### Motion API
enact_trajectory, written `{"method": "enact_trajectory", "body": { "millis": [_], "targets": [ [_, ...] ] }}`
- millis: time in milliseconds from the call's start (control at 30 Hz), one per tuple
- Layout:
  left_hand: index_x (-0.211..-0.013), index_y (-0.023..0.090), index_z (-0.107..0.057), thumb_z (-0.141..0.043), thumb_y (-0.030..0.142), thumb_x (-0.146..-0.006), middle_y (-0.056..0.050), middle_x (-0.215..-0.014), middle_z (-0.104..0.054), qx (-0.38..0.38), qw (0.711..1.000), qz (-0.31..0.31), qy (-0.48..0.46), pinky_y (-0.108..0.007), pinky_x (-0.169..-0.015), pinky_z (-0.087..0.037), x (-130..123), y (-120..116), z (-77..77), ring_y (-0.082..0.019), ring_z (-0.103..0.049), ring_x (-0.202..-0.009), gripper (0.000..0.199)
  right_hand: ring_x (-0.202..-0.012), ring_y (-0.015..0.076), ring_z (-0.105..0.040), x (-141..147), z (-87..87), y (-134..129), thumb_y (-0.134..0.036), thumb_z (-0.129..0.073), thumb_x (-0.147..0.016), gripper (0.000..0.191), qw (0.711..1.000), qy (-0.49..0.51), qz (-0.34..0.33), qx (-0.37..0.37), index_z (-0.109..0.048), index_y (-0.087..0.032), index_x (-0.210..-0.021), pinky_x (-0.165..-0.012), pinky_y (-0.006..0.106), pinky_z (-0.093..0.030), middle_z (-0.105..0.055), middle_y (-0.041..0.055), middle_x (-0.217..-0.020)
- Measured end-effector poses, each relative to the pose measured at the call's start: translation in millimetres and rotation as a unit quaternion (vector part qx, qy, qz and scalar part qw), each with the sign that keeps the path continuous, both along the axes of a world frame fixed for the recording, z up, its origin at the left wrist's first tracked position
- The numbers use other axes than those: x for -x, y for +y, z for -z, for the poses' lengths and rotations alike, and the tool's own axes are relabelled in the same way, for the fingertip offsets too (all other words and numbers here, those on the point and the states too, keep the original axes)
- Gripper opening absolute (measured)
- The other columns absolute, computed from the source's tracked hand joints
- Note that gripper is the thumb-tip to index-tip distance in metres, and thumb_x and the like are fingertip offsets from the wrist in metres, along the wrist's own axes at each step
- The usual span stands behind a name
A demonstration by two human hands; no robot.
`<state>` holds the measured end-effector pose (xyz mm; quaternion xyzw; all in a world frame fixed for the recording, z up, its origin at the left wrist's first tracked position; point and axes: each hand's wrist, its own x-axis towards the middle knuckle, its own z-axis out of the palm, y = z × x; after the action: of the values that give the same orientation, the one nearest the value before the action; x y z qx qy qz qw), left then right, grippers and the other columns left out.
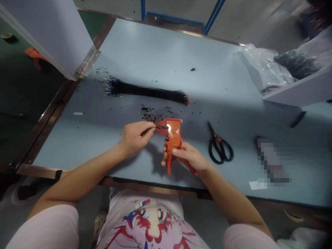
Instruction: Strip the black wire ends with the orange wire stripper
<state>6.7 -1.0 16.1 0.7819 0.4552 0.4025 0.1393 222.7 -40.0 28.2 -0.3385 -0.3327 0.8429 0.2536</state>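
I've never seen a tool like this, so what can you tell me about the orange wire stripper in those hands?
The glossy orange plastic wire stripper is pistol-shaped, with a broad head. Its long grip points down, and a second, redder lever angles toward the lower right. The right hand wraps around both. A thin black wire, pinched in the left hand, reaches into the head from the left.

The slender, bare left forearm (77, 176) angles up and inward to the left hand (136, 138), its fingers curled closed and thumb pressed against them in a pinch. The bare right forearm (228, 190) slants in from the other side to the right hand (188, 155), wrapped in a firm grip, thumb lying across. The hands sit just apart.
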Motion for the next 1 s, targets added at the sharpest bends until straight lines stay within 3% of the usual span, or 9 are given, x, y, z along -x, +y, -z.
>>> {"method": "enact_trajectory", "body": {
  "millis": [600, 1000],
  "targets": [
    [-0.078, 0.018, -0.066, -0.055, 0.02, -0.083, 0.001, -0.069, -0.068, -0.007, 1.0, -0.002, -0.021, -0.018, -0.058, -0.041, -4, -3, -5.7, -0.008, -0.057, -0.058, 0.011, -0.054, 0.0145, -0.06, 2, -2.0, -4, -0.035, -0.065, -0.082, 0.026, 1.0, -0.007, 0.0, -0.022, -0.055, -0.012, -0.087, -0.053, 0.031, -0.053, -0.058, 0.0021, -0.065],
    [-0.074, 0.017, -0.063, -0.052, 0.018, -0.083, 0.002, -0.057, -0.06, -0.044, 0.998, 0.005, 0.049, -0.02, -0.055, -0.036, -3, -8, -11.3, -0.008, -0.051, -0.053, 0.014, -0.048, 0.0118, -0.056, 3, 2.0, -4, -0.033, -0.066, -0.08, 0.025, 0.998, -0.002, -0.027, -0.05, -0.051, -0.013, -0.074, -0.05, 0.028, -0.053, -0.054, -0.001, -0.058]
  ]
}}
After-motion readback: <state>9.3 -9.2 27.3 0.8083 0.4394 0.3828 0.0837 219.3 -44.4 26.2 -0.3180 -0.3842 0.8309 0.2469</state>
